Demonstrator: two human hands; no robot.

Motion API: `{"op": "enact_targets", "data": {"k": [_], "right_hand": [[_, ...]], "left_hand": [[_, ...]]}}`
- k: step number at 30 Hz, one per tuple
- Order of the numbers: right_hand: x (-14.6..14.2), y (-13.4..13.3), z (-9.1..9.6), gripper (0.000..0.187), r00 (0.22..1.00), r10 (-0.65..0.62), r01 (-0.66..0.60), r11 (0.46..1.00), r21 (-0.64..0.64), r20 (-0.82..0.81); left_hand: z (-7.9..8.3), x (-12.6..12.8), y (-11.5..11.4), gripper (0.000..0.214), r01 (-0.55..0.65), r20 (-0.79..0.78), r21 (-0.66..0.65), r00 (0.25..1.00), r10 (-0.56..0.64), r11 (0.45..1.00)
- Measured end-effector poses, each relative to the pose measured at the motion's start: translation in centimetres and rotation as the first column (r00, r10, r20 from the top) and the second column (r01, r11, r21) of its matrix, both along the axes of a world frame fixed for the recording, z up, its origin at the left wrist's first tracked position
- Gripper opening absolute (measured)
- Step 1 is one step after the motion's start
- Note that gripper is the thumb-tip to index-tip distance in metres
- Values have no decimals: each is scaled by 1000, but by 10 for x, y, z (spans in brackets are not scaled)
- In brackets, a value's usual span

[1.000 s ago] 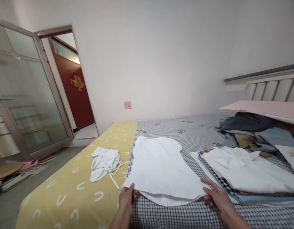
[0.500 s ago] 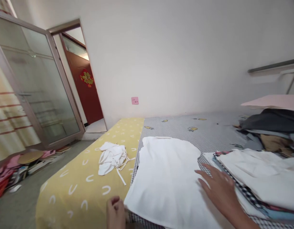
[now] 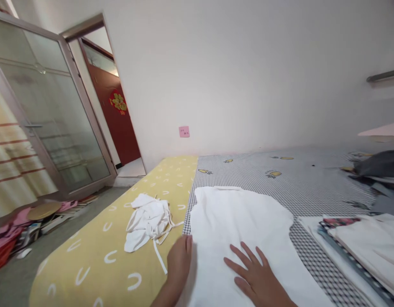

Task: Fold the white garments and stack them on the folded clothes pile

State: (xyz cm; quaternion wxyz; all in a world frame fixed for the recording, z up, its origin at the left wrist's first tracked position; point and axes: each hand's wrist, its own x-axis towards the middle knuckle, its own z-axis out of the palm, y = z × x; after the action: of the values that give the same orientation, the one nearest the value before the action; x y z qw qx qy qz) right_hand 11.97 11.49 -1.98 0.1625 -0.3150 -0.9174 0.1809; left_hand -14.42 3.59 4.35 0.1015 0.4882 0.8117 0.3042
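Note:
A white cloth piece (image 3: 238, 217), shaped like a sleeveless garment panel with curved upper sides, lies spread on the checked sheet. My right hand (image 3: 256, 277) rests palm down on its lower middle, fingers stretched and spread. At the left edge of this cloth, my left hand (image 3: 180, 261) has its fingers closed on the border; the fingertips are partly hidden. To the left, a crumpled white garment with thin ties (image 3: 147, 224) sits on the yellow cover.
The bed carries a yellow patterned cover (image 3: 97, 260) and a grey checked sheet (image 3: 248, 170). Folded cloths (image 3: 369, 243) are stacked at the right, with dark clothes (image 3: 382, 164) behind. Books and a round hat-like item (image 3: 45, 210) lie on the floor by the glass door (image 3: 52, 111).
My left hand has moved up and right to the cloth's left edge. My right hand has shifted left from the right side onto the cloth's middle. The view has turned slightly left.

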Motion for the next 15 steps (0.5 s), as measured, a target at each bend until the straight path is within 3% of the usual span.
{"op": "enact_targets", "data": {"k": [2, 5, 9, 12, 15], "right_hand": [[0, 2, 1, 47, 1000, -5, 5, 1000, 11, 13], [-1, 7, -5, 49, 998, -6, 2, 997, 71, 57], [0, 20, -25, 54, 995, 29, -57, 944, 324, 92], [2, 30, -39, 62, 998, 43, -61, 814, 578, 45], [3, 35, -46, 63, 999, 50, -47, 697, 716, 16]], "left_hand": [[16, -12, 34, 38, -46, -6, 34, 999, 47, 998], [26, -28, 85, 54, -123, 8, -55, 992, 124, 991], [29, -17, 137, 47, -174, -9, -156, 985, 175, 972], [29, 26, 159, 31, -28, -96, -91, 995, 20, 995], [14, 76, 160, 27, 298, -147, -101, 939, -311, 949]]}}
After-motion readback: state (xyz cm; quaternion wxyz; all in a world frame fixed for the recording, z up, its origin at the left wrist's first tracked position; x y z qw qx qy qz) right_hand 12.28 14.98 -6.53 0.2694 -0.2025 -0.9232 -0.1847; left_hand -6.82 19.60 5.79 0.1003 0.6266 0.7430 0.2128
